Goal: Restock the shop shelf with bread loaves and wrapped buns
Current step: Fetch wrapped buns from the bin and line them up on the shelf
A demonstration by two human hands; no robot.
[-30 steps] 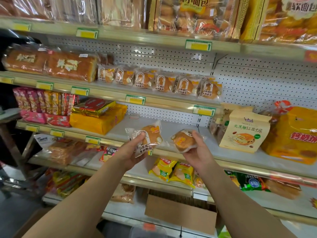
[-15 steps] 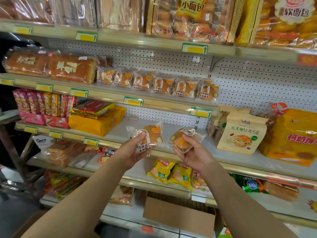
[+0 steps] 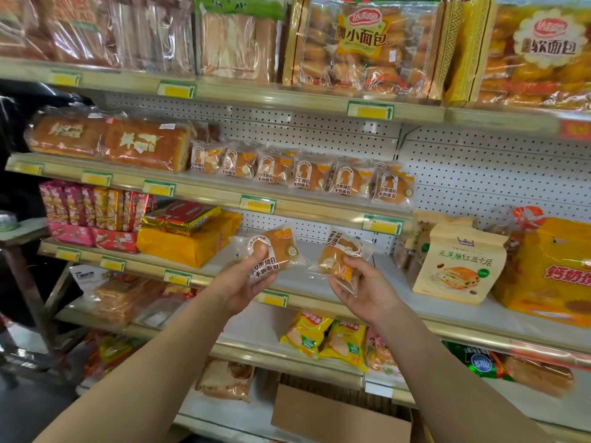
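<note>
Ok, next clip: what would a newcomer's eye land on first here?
Two bare hands at centre, each holding a wrapped bun: the left hand grips one bun, the right hand another. Just above, a row of matching buns lines the second shelf, beside two long bread loaves at its left end.

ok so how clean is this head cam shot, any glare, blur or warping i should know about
Head view: glare streaks the clear wrappers on the top shelf; the shelf edges bow from wide-angle distortion; the price tags are washed out and unreadable. The print on the bun in the left hand reads sharply, while the bun in the right hand is slightly soft; the far left is dark.
</note>
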